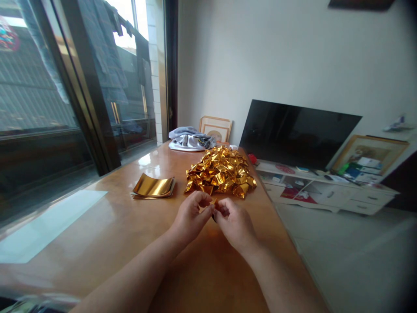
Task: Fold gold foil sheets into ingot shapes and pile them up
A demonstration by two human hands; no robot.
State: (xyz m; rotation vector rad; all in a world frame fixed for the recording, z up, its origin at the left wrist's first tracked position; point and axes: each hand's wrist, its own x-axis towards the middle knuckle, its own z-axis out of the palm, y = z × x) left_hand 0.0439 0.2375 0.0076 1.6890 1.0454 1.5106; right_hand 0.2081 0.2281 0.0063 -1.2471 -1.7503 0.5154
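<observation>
My left hand (194, 213) and my right hand (233, 219) meet over the wooden table, fingertips pinched together on a small piece of gold foil paper (214, 202). Most of that piece is hidden by my fingers, so its folded shape is unclear. Just beyond my hands rises a heap of folded gold foil pieces (221, 171). To the left of the heap lies a stack of flat gold foil sheets (153, 187), the top ones curling up at the ends.
The glossy wooden table (130, 230) has its right edge beside my right forearm. Folded cloth (189, 139) lies at its far end. A pale sheet (55, 221) is at the left. Beyond the right edge stand a television (296, 132) and a white cabinet (339, 195).
</observation>
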